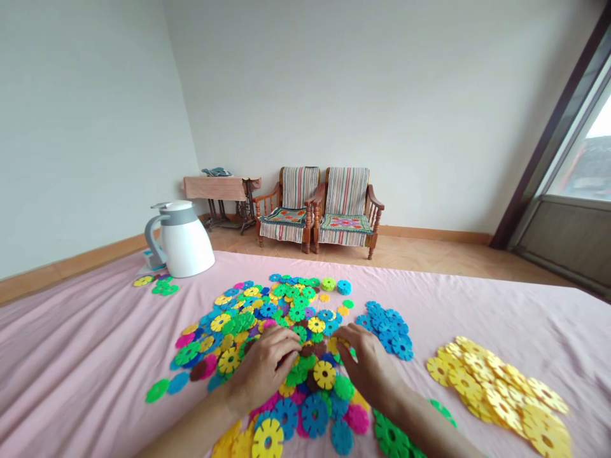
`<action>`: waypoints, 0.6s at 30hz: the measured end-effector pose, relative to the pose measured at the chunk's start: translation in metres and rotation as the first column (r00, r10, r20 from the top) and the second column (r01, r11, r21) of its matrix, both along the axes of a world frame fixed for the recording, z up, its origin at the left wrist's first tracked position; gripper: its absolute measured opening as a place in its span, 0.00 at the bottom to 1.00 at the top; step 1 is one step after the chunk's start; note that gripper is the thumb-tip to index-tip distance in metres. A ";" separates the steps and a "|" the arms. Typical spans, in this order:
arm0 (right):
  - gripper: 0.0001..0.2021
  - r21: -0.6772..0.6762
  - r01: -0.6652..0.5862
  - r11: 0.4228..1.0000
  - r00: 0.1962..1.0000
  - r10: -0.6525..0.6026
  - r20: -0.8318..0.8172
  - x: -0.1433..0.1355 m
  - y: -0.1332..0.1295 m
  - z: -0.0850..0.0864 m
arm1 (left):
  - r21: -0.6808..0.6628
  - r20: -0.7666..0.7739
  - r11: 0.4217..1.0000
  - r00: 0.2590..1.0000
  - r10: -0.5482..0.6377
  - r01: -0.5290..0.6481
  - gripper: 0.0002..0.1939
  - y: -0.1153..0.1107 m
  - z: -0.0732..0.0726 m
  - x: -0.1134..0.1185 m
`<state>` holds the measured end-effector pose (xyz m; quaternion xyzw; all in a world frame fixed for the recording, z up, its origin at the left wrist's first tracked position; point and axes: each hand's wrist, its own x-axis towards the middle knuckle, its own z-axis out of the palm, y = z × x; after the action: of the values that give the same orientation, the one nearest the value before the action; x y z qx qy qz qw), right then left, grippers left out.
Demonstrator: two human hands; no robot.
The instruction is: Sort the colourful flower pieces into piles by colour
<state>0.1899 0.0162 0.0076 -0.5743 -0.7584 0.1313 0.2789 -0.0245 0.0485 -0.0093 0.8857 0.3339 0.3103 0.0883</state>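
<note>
Notched plastic discs in many colours lie in a loose pile [314, 413] on the pink cloth. My left hand [267, 362] is over the middle of the pile, fingers curled and the thumb close to the fingertips. What those tips hold, if anything, is hidden. Across a small gap, my right hand [370, 359] hovers low at the pile's right side, its fingers bent and the thumb apart from them. Yellow and green discs show beneath its fingers. Brown discs [312, 348] lie between the two hands, and a yellow disc [324, 375] rests just nearer to me.
Blue discs [386, 327] form a group beyond my right hand, yellow discs [496, 388] another farther right. Green discs [389, 436] lie under my right forearm. A white jug [186, 245] stands at the cloth's [86, 356] far left. Two wooden armchairs [346, 197] are beyond.
</note>
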 end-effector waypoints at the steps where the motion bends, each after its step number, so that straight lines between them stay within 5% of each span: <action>1: 0.14 -0.030 0.027 0.999 0.999 -0.028 -0.029 0.000 0.002 0.001 | 0.001 0.007 1.000 1.000 -0.007 0.007 0.10 0.000 0.001 0.000; 7: 0.20 -0.222 -0.209 0.952 0.967 0.167 -0.193 -0.006 0.000 0.003 | -0.017 -0.001 1.000 1.000 -0.013 0.013 0.10 0.001 0.001 0.001; 12: 0.17 -0.226 -0.056 0.973 0.992 0.029 -0.119 -0.009 -0.003 -0.009 | -0.018 -0.018 1.000 1.000 -0.019 0.018 0.10 0.000 0.001 0.000; 18: 0.12 -0.252 -0.014 0.968 0.994 -0.014 -0.109 -0.007 -0.005 -0.010 | -0.030 -0.021 0.999 1.000 -0.018 0.017 0.10 0.001 0.001 0.000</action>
<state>0.1828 0.0112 -0.0023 -0.5970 -0.7190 0.2581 0.2451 -0.0250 0.0491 -0.0088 0.8905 0.3316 0.2950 0.1005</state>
